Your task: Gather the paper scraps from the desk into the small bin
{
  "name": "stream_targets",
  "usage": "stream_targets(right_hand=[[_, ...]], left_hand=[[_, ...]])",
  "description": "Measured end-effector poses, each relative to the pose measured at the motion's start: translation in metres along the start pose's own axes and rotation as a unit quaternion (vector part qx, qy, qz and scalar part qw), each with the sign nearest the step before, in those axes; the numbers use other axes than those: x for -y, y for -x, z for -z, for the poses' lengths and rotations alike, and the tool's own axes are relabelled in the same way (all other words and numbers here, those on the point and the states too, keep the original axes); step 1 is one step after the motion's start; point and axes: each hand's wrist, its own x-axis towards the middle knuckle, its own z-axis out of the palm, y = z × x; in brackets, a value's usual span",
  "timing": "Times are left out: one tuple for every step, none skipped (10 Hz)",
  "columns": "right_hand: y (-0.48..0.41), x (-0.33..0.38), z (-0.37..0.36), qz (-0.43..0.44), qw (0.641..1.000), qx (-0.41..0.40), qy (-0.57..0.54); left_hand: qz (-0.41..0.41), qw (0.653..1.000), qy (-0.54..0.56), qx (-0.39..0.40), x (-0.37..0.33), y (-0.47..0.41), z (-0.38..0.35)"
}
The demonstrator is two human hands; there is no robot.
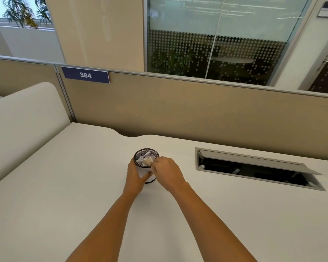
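- Two bare arms reach forward over the white desk (64,186), close together.
- The left hand (135,173) wraps round the left side of the small bin (147,149), its thumb across the front, and grips it.
- The right hand (167,171) sits at the bin's right edge, knuckles up. Its fingers are bent and bunched, and they pinch a pale yellow scrap (147,162) just over the rim.
- There is one bin. It is a little round black mesh cup with a white patch on its side, and it stands upright in the middle of the desk.
- Crumpled white scraps (143,156) lie inside the bin. They are too small and bunched up to count.
- To the right, well apart from the bin, is one long grey hatch (254,167) in the desk with its lid tipped open.
- Behind the desk stands a tan wall panel (178,110) with one blue sign (85,75) that says 384.
- Farthest off is a glass wall (216,53) with white dots.
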Motion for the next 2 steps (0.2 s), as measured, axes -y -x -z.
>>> stream_targets(right_hand=[[0.009, -0.002, -0.002, -0.002, 0.999, -0.025, -0.019], [0.027, -0.006, 0.003, -0.043, 0.997, -0.039, -0.053]], left_hand=[[0.008, 1.000, -0.018, 0.008, 0.000, 0.005, 0.002], [0.008, 0.999, -0.048, 0.006, 0.001, 0.013, 0.008]])
